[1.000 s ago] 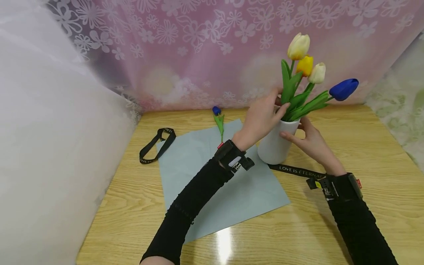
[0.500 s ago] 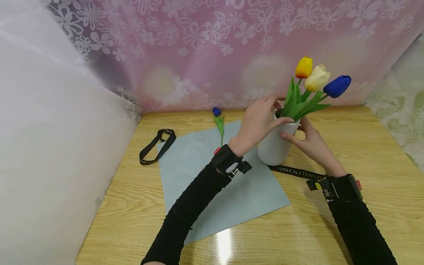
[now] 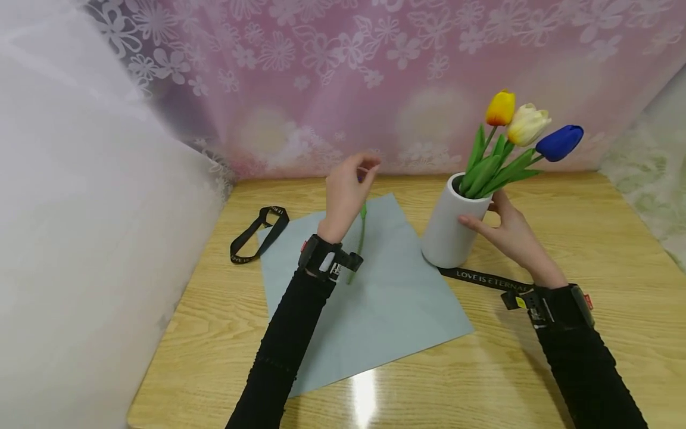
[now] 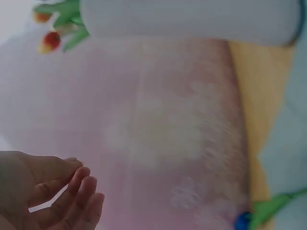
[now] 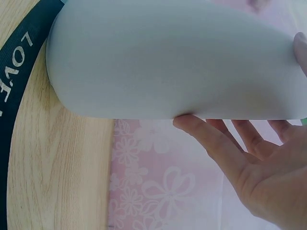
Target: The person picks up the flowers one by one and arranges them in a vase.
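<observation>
My right hand (image 3: 517,238) grips the white vase (image 3: 452,229) near its top, with thumb and fingers around the side in the right wrist view. The vase leans right in the head view. Out of its mouth come a yellow tulip (image 3: 501,108), a cream tulip (image 3: 527,125) and a blue tulip (image 3: 560,143) with green leaves. Left of the vase, my left hand (image 3: 344,193) hovers with loosely bent fingers and nothing between them. Beneath it lies a single blue tulip, its stem (image 3: 362,232) on the grey-blue paper (image 3: 386,322); the hand mostly hides its bloom.
A black ribbon loop (image 3: 259,235) lies at the paper's left edge. Another black ribbon (image 3: 482,279) with white lettering runs from the vase base toward my right wrist. The wooden table (image 3: 198,333) meets a pink floral curtain (image 3: 321,107) behind.
My left hand has left the flowers at the vase and moved left over the lone blue tulip. The tall cream tulip has sunk lower among the others. My right hand stays on the vase.
</observation>
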Demonstrator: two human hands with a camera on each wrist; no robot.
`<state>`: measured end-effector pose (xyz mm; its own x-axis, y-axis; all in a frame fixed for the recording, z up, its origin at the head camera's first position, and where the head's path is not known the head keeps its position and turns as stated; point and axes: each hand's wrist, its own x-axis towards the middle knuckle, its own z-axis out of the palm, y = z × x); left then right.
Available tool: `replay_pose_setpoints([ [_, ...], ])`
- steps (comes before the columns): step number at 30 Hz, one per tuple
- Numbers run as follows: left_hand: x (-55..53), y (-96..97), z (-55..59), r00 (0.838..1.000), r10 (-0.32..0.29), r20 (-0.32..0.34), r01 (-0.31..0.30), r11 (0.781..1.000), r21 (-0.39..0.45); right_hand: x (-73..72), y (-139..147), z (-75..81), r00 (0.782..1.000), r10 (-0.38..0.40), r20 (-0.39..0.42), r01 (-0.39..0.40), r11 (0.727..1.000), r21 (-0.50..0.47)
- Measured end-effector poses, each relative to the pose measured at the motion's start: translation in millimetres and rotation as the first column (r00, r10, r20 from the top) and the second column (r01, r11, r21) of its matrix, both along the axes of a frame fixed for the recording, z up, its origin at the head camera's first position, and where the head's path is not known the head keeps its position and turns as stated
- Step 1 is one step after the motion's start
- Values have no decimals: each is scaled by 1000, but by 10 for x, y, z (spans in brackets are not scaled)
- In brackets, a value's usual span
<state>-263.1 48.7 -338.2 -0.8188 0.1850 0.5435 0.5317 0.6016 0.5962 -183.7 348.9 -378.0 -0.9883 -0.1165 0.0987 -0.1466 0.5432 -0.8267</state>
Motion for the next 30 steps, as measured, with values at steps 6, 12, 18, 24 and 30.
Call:
replay_pose_setpoints([
  [6,-144,-110,-441,983,146,112,-135,986,-99,1,38,10,1000,-14,6,14,1000,8],
  [12,-232,-101,-799,955,228,189,-196,965,-176,1,20,5,1000,-8,3,8,1000,-1],
  [18,-269,-46,-976,934,260,247,-210,954,-213,11,18,17,1000,-12,-7,13,1000,0],
  [24,-267,-47,-1145,917,251,309,-174,951,-255,26,2,12,1000,2,-24,-2,1000,11],
  [30,-250,-65,-1196,884,260,388,-148,944,-295,22,-9,6,1000,-2,-21,2,1000,24],
])
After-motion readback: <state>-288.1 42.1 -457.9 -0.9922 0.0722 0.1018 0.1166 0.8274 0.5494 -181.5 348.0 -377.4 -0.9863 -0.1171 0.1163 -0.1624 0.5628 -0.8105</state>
